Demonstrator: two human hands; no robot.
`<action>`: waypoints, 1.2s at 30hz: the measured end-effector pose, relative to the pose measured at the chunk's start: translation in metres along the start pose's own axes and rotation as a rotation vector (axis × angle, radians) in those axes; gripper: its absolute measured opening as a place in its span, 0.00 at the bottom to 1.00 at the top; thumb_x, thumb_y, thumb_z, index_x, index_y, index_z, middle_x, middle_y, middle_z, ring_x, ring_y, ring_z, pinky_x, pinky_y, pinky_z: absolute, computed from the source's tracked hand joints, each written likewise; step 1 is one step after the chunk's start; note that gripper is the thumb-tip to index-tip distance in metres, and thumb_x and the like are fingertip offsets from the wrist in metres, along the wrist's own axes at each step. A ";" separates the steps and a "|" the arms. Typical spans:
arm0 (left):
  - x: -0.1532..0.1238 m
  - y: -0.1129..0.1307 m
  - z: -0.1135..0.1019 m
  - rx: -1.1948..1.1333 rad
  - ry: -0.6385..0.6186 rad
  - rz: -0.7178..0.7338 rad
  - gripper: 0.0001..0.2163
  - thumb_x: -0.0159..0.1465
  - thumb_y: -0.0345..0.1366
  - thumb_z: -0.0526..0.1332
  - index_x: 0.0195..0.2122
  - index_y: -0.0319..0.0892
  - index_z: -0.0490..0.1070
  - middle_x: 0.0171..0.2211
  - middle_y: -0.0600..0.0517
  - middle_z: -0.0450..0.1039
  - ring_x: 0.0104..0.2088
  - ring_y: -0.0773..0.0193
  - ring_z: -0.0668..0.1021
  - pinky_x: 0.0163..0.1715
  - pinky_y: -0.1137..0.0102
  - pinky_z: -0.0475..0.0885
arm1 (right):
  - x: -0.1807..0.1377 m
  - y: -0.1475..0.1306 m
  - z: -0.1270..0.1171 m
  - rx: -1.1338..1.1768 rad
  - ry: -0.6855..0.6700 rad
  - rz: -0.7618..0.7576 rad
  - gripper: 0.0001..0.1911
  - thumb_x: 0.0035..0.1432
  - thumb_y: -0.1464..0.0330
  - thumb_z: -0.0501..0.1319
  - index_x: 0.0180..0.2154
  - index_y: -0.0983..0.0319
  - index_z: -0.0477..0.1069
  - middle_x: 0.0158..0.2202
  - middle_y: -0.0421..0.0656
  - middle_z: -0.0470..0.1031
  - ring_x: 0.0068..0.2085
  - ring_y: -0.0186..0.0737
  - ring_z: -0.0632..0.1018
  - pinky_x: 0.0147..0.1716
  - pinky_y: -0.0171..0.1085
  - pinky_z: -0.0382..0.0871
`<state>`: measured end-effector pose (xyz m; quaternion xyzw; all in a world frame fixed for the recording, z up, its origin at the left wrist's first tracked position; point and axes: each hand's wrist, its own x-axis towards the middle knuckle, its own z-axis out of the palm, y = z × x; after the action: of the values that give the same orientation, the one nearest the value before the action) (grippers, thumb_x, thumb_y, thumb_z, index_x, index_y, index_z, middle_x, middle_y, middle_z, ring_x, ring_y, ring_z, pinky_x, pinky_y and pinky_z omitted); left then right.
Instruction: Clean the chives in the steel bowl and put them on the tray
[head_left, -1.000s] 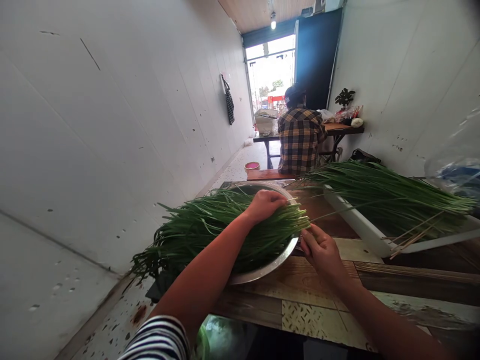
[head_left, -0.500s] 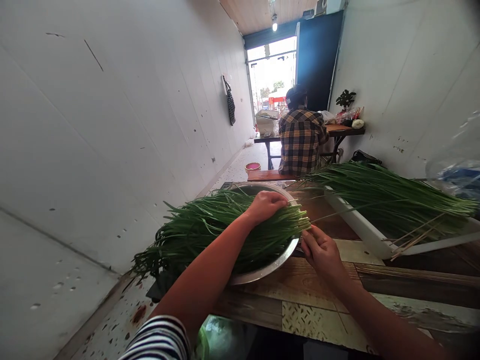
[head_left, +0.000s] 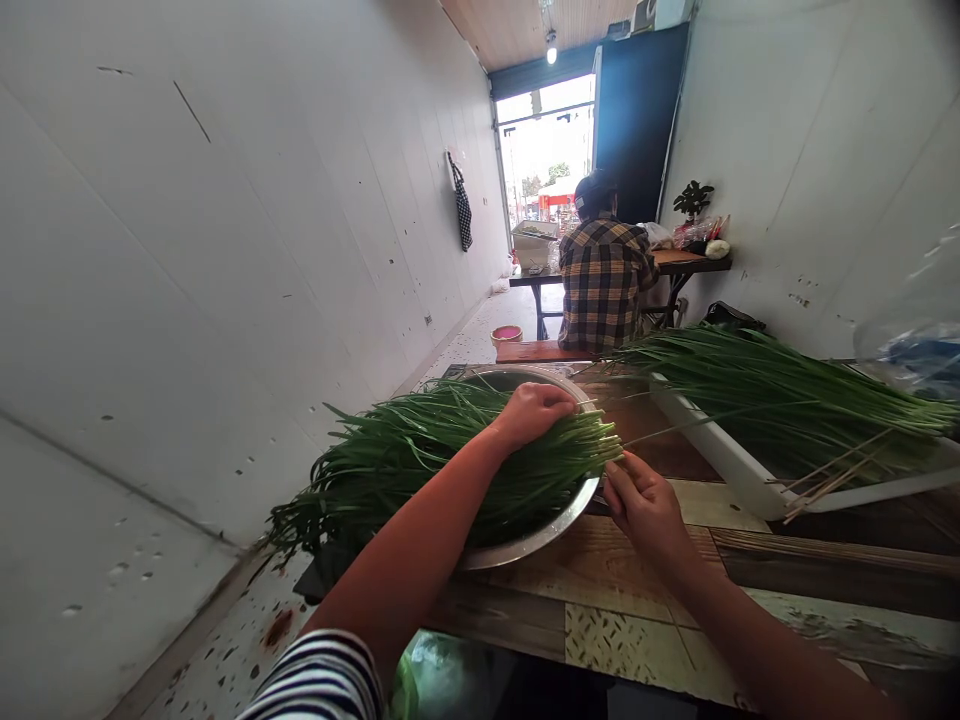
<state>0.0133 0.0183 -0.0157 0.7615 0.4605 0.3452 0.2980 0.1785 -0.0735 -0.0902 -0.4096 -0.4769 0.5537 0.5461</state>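
Note:
Long green garlic chives [head_left: 420, 450] lie across a round metal basin [head_left: 536, 545], with pale cut ends over its right rim and leaf tips hanging past the left. My left hand [head_left: 534, 412] is closed in a pinch on the stalks near those ends. A thin pale strand shows by its fingertips. Just below the cut ends, my right hand [head_left: 639, 497] is pinched shut. It seems to grip a thin bamboo skewer [head_left: 681, 632], mostly hidden behind the hand, whose lower length shows below the wrist.
A white tray [head_left: 724, 450] at the right bears more chives [head_left: 780, 400] and several loose skewers [head_left: 844, 475]. Clear plastic [head_left: 919, 330] stands behind it. Beyond the wood-patterned table [head_left: 600, 570], a person in a plaid shirt [head_left: 604, 285] sits facing away. White wall rises at left.
Both hands keep almost the same hold and place on the chives. The whole view has shifted very slightly; nothing has visibly been picked up or let go.

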 end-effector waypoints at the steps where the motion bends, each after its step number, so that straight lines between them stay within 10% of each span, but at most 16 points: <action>1: 0.000 0.000 0.000 0.001 0.000 -0.005 0.10 0.57 0.36 0.60 0.35 0.39 0.79 0.34 0.50 0.79 0.34 0.65 0.77 0.39 0.72 0.71 | 0.000 0.000 0.000 0.001 -0.001 0.000 0.15 0.57 0.56 0.60 0.30 0.60 0.62 0.14 0.31 0.56 0.17 0.27 0.53 0.17 0.31 0.43; 36: -0.009 0.021 -0.014 0.271 -0.215 0.191 0.11 0.61 0.34 0.57 0.40 0.42 0.79 0.39 0.50 0.80 0.40 0.63 0.78 0.45 0.72 0.69 | -0.004 0.004 0.003 -0.042 0.021 -0.101 0.13 0.58 0.57 0.59 0.31 0.61 0.64 0.14 0.31 0.57 0.17 0.27 0.56 0.16 0.29 0.47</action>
<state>0.0088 0.0035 0.0063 0.8674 0.3939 0.2236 0.2059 0.1745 -0.0775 -0.0936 -0.4021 -0.5027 0.5108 0.5698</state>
